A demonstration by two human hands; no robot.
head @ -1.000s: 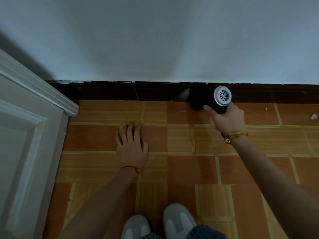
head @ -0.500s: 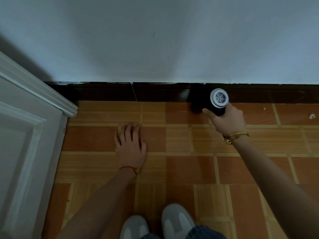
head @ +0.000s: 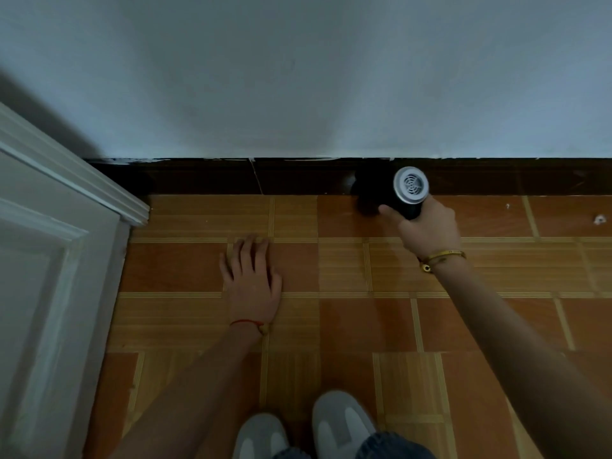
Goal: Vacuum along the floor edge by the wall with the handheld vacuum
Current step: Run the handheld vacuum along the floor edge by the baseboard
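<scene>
So far left there's a white panelled door with moulded trim (head: 49,260), standing right where the orange-and-tan tiled floor (head: 347,326) starts. Left hand (head: 253,279) is flat on the tiles, palm down, fingers straight and slightly spread, red string bracelet (head: 246,323) on the wrist. Grey-and-white sneakers (head: 304,429) poke in at the bottom. Further right, the right hand (head: 427,228) is wrapped round the black handheld vacuum with a silver vented end cap (head: 409,190), index finger stretched along the body. Its dark front end sits against the dark brown baseboard (head: 198,177) under the pale wall (head: 298,77), at the floor edge. Gold bracelet (head: 440,256) on that wrist.
</scene>
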